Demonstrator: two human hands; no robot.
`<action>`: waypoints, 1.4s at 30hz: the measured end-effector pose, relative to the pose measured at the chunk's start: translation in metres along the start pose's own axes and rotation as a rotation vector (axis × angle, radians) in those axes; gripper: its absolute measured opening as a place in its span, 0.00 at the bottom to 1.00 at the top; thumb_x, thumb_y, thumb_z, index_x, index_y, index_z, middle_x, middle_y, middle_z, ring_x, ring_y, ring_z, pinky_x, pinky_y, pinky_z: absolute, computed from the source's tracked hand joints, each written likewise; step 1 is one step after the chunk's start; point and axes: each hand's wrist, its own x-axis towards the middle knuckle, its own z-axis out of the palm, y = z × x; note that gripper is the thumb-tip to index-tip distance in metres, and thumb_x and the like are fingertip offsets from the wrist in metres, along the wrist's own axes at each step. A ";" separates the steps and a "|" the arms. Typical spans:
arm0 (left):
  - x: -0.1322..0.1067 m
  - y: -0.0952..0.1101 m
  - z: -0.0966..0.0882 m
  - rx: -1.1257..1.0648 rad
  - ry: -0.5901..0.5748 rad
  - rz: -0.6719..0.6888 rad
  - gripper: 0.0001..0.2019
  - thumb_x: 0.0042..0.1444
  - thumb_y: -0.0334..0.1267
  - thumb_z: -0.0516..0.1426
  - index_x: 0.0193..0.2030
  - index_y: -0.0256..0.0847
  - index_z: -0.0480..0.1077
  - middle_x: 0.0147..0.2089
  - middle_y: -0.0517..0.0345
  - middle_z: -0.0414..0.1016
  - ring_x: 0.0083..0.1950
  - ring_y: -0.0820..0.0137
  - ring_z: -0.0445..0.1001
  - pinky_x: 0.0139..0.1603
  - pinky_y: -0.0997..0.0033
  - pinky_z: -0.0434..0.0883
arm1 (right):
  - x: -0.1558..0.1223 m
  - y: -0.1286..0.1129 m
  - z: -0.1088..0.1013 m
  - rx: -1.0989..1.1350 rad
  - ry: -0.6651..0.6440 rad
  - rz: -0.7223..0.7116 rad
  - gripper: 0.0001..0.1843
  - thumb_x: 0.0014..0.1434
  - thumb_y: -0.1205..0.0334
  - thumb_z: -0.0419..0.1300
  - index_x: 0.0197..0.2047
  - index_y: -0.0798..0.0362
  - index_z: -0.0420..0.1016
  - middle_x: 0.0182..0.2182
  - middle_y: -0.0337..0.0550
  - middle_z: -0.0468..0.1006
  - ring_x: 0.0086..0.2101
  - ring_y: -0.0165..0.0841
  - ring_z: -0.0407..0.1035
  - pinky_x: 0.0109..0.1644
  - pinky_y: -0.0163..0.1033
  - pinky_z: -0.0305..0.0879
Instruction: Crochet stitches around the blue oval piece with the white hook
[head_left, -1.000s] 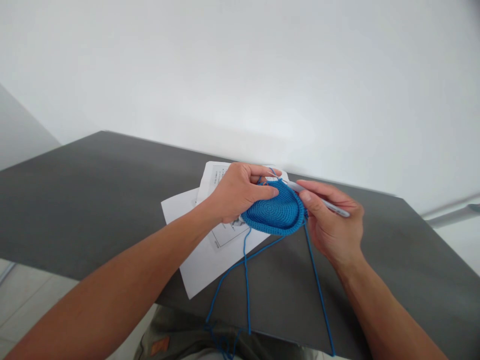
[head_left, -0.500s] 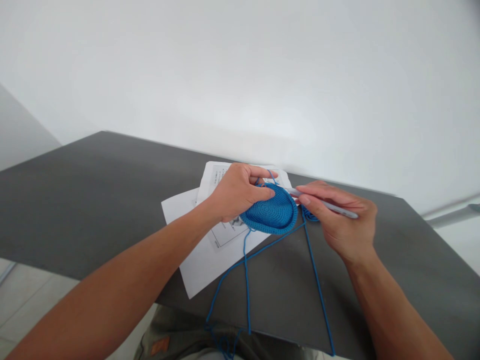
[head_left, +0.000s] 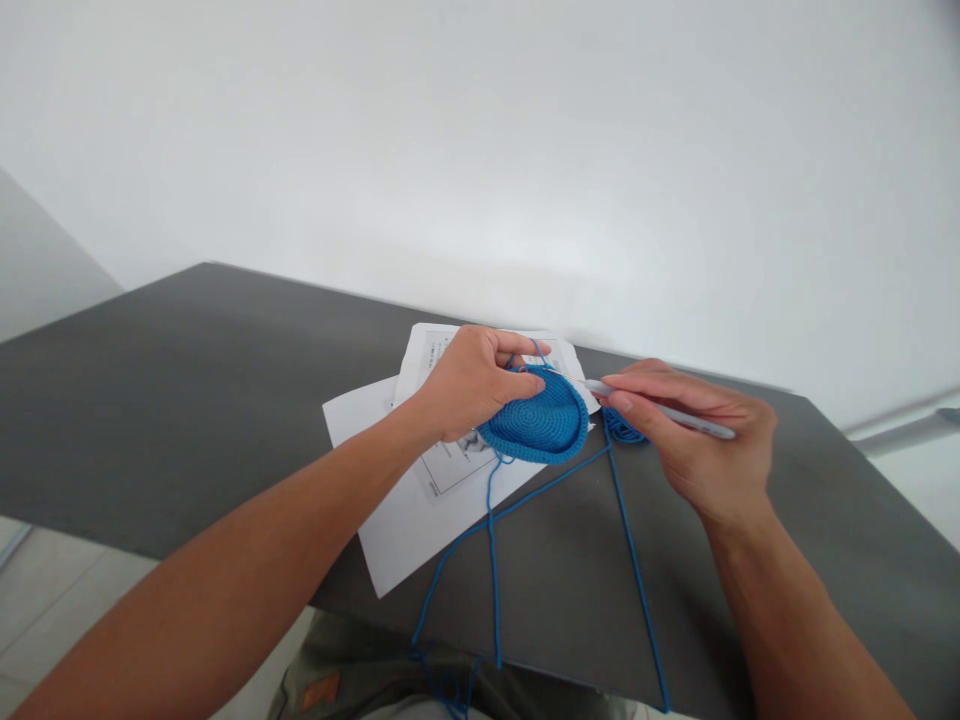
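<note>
My left hand [head_left: 487, 382] grips a round blue crochet piece [head_left: 534, 418] by its far left edge, thumb on top, with a strand of blue yarn running over the raised index finger. The piece has a raised rim and rings of stitches. Between the fingers and thumb of my right hand [head_left: 694, 430] is a crochet hook [head_left: 675, 410] with a pale grey handle. Its thin metal shaft points left to the far edge of the piece; the hook's tip is too small to make out. A ball of blue yarn [head_left: 624, 427] lies just beyond my right fingers.
Printed paper sheets [head_left: 390, 520] lie under the crochet piece and my left hand on the dark grey table [head_left: 225, 400]. Loose yarn strands [head_left: 634, 560] cross the table and hang over its front edge towards my lap. A white wall [head_left: 480, 150] stands behind.
My right hand has drawn the crochet hook a little to the right, showing more of its metal shaft. The crochet piece has shifted slightly left with my left hand.
</note>
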 end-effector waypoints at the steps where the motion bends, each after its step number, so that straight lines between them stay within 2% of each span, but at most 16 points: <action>1: 0.000 0.000 0.000 0.001 0.000 0.000 0.24 0.45 0.33 0.68 0.52 0.35 0.83 0.29 0.59 0.75 0.27 0.74 0.67 0.26 0.74 0.61 | 0.000 0.000 0.000 0.006 -0.005 -0.007 0.09 0.58 0.66 0.72 0.40 0.40 0.89 0.33 0.40 0.85 0.34 0.37 0.76 0.33 0.42 0.68; 6: 0.000 -0.001 -0.001 0.041 -0.005 0.028 0.24 0.46 0.34 0.67 0.53 0.35 0.82 0.29 0.59 0.75 0.27 0.75 0.66 0.27 0.74 0.61 | 0.000 -0.001 0.001 0.001 -0.027 -0.041 0.12 0.59 0.68 0.71 0.41 0.39 0.89 0.32 0.40 0.85 0.34 0.37 0.75 0.35 0.44 0.67; 16: -0.002 0.006 0.000 0.124 0.023 0.059 0.24 0.47 0.35 0.66 0.53 0.32 0.82 0.29 0.61 0.71 0.29 0.75 0.65 0.28 0.74 0.60 | -0.001 -0.002 0.004 -0.079 -0.014 -0.163 0.17 0.59 0.70 0.70 0.44 0.35 0.88 0.32 0.38 0.85 0.34 0.38 0.75 0.38 0.47 0.71; 24: -0.001 0.007 0.002 0.133 0.048 0.068 0.25 0.47 0.34 0.66 0.55 0.32 0.82 0.30 0.59 0.75 0.29 0.74 0.67 0.29 0.73 0.62 | 0.001 0.002 0.008 -0.099 0.014 -0.266 0.17 0.59 0.73 0.70 0.45 0.40 0.88 0.34 0.39 0.86 0.34 0.37 0.78 0.39 0.47 0.74; 32: -0.004 0.008 0.008 0.238 0.078 0.166 0.25 0.49 0.33 0.64 0.56 0.32 0.82 0.29 0.60 0.75 0.29 0.73 0.66 0.29 0.73 0.63 | -0.001 0.008 0.013 -0.143 0.010 -0.349 0.21 0.58 0.76 0.69 0.48 0.41 0.86 0.34 0.40 0.86 0.35 0.37 0.78 0.38 0.46 0.74; 38: -0.008 0.007 0.015 0.215 0.062 0.204 0.23 0.52 0.31 0.61 0.56 0.33 0.81 0.26 0.64 0.69 0.27 0.76 0.60 0.27 0.74 0.60 | -0.005 0.010 0.022 -0.230 0.054 -0.305 0.15 0.60 0.72 0.69 0.47 0.44 0.86 0.42 0.42 0.86 0.41 0.35 0.80 0.44 0.42 0.77; 42: -0.006 0.002 0.017 0.151 0.060 0.211 0.22 0.53 0.31 0.62 0.56 0.31 0.81 0.26 0.62 0.73 0.28 0.74 0.63 0.28 0.73 0.62 | -0.009 0.012 0.029 -0.219 0.098 -0.242 0.13 0.62 0.70 0.69 0.47 0.43 0.86 0.42 0.41 0.87 0.41 0.34 0.81 0.44 0.40 0.77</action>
